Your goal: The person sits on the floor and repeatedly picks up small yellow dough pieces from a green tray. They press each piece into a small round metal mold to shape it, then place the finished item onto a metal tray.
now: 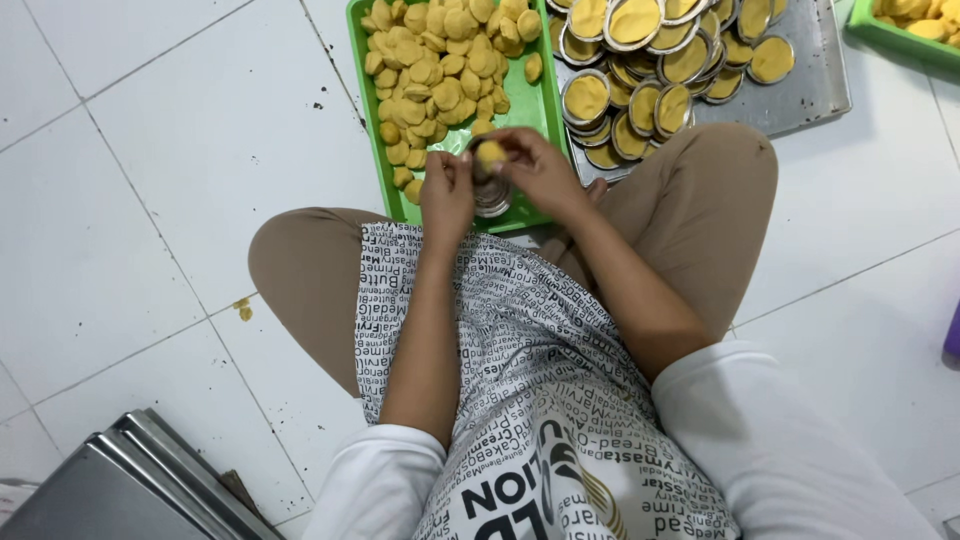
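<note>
Just above the middle of the frame, both hands meeting over the near edge of the green tray [362, 100]: left hand [447, 190] curled, fingertips closed on the side of a small stack of round metal tart moulds [492, 192]; right hand [540, 170] arched over it, thumb and fingers pinching a yellow dough piece [490, 153] sitting on top of that stack. Could slip from the pinch and drop onto the tray or the white tiled floor [150, 200], being soft and held only by the fingertips; one crumb [243, 309] of the same yellow already lying on the tiles at left. Could also topple the mould stack, gripped from one side only and resting near the tray's lip. Heaped loose dough pieces [440, 70] crowding the tray close to the hands, easy to knock. Filled moulds [640, 70] overlapping on the steel baking sheet [810, 90] at upper right, likely to slide if jostled by the knee just beside it. Hard to make out: how many moulds in the stack, whether it touches the tray, and the left fingertips behind it. Cut off: tray top, baking sheet, a second green tray [900, 40] at far upper right, grey metal trays [130, 480] at lower left, a purple object [952, 340] at the right edge.
</note>
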